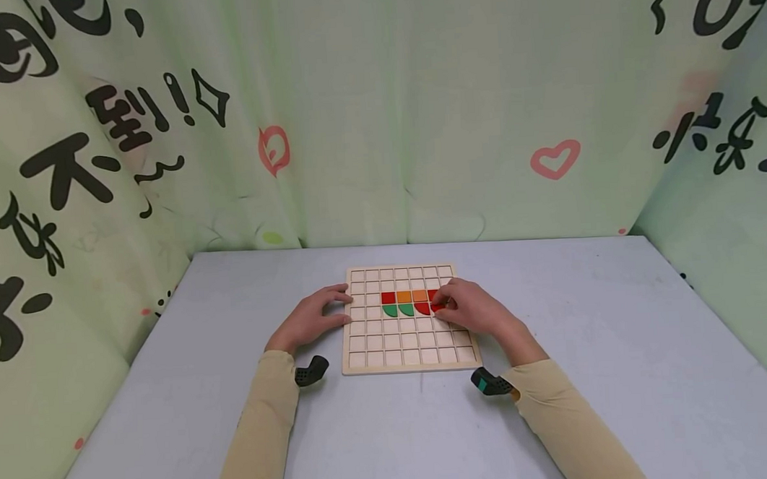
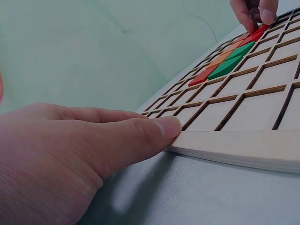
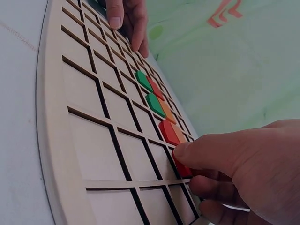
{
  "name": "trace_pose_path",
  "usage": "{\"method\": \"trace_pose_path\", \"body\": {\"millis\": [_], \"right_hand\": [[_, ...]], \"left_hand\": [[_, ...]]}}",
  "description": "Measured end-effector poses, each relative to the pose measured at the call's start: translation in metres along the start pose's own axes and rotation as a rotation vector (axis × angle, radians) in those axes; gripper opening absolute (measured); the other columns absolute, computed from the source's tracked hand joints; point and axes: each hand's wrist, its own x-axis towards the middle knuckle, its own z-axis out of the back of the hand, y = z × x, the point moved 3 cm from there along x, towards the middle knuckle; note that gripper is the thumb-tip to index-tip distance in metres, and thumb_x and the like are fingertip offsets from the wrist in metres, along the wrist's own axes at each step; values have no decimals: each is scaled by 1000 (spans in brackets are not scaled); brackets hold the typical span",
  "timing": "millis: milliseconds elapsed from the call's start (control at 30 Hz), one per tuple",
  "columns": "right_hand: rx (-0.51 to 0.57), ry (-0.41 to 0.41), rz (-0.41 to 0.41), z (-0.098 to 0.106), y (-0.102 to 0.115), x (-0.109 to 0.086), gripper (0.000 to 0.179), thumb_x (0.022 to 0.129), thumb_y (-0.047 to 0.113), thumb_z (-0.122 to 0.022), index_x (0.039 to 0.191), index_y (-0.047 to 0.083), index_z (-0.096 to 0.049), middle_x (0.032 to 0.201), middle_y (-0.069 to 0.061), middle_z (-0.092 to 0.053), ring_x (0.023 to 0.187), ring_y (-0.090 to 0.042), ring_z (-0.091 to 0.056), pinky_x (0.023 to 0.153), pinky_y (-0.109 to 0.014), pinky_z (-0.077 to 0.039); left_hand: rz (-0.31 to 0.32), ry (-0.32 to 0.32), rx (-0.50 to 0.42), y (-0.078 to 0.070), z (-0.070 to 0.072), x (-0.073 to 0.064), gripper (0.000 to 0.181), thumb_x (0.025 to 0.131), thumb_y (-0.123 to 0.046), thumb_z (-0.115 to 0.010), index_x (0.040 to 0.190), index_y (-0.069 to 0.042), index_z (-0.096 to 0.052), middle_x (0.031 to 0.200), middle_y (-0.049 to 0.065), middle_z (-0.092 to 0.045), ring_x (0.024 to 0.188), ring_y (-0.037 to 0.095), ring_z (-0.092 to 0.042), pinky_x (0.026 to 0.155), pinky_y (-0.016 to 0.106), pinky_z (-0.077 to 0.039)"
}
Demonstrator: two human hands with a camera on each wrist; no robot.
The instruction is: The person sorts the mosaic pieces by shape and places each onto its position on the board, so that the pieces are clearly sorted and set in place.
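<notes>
A wooden grid board (image 1: 412,364) lies on the table. Two rows of coloured blocks sit in its middle cells: red and orange squares above, green quarter-round blocks (image 1: 398,310) and red quarter-round blocks (image 1: 422,308) below. My right hand (image 1: 474,307) pinches the red quarter-round block (image 3: 182,165) at the right end of the lower row; its thumb lies on the block's near side. My left hand (image 1: 314,318) rests against the board's left edge, thumb and fingers extended and touching the rim. In the left wrist view the thumb (image 2: 157,129) lies along the edge.
The white table (image 1: 172,424) surrounds the board. Light green curtains (image 1: 351,125) with black lettering and red drawings hang behind and on both sides. A black wrist camera (image 1: 311,371) sits below the left hand, another wrist camera (image 1: 491,382) below the right.
</notes>
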Motion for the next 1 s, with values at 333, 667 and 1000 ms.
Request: {"method": "trace_pose_path", "body": {"millis": [333, 667, 1000], "right_hand": [[-18, 14, 9, 3, 1, -1, 18, 90, 5, -65, 107, 2, -69, 105, -9, -61, 91, -22, -55, 81, -36, -52], [-1, -4, 19, 2, -1, 1, 16, 91, 5, -66, 107, 1, -68, 103, -9, -61, 86, -21, -54, 77, -34, -52], [3, -13, 9, 0, -1, 1, 16, 91, 7, -67, 107, 1, -68, 104, -9, -61, 88, -22, -56, 80, -36, -53]], "left_hand": [[0, -6, 4, 0, 1, 0, 38, 90, -25, -73, 125, -12, -64, 152, 3, -41, 144, 26, -30, 117, 44, -28], [6, -2, 4, 1, 0, 0, 39, 90, -26, -73, 125, -12, -64, 152, 2, -41, 144, 25, -30, 117, 44, -29], [-4, -3, 10, 2, -1, 0, 38, 90, -26, -72, 125, -11, -64, 152, 3, -41, 144, 26, -30, 117, 44, -29]]}}
